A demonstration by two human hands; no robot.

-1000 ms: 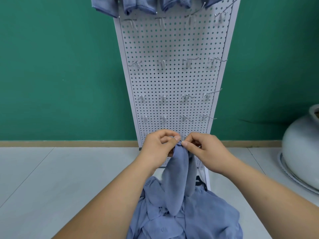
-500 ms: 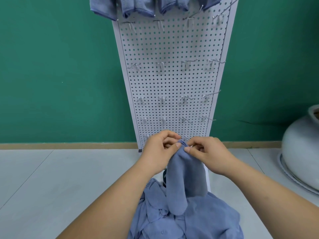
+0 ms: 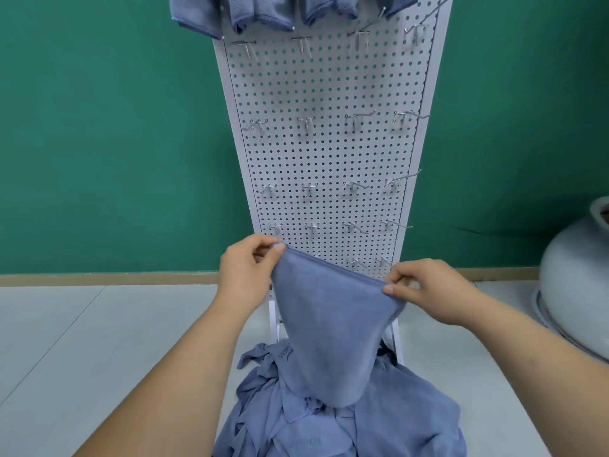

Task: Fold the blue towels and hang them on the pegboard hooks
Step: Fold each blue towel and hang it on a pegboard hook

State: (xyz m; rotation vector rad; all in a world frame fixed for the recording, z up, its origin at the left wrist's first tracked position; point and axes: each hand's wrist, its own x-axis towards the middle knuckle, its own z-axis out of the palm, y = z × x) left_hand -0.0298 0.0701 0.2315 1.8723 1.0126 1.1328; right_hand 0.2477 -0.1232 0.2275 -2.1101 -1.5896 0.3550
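Nearest the camera, a rumpled heap of blue terry towels (image 3: 346, 430) lies on the pale tiled floor (image 3: 82, 341) at the foot of the board, probably so that each one can be lifted straight up into the hands. One soft blue towel (image 3: 326, 328) is held above the heap, its lower end still resting on it. The left hand (image 3: 245, 275) pinches the towel's left top corner between thumb (image 3: 279, 248) and curled forefinger. The right hand (image 3: 435, 291) pinches the right corner in the same way, a little lower. The hem runs taut between them, which likely serves to find the edge and square the cloth before the first fold.

Just beyond stands the tall white perforated metal pegboard (image 3: 326, 159), with rows of bare wire hooks (image 3: 308, 122) waiting. Folded blue towels (image 3: 263, 11) already hang from the top row (so the task looks partly done, working downward). Behind is a green wall (image 3: 115, 127), and at far right stands a rounded white ceramic pot (image 3: 580, 291).

Half a second ago the two hands were close together, nearly touching, and held the cloth bunched at one spot so that it hung as a narrow strip. They have since drawn apart, the right hand going right and slightly down, and the top edge is spread wide.
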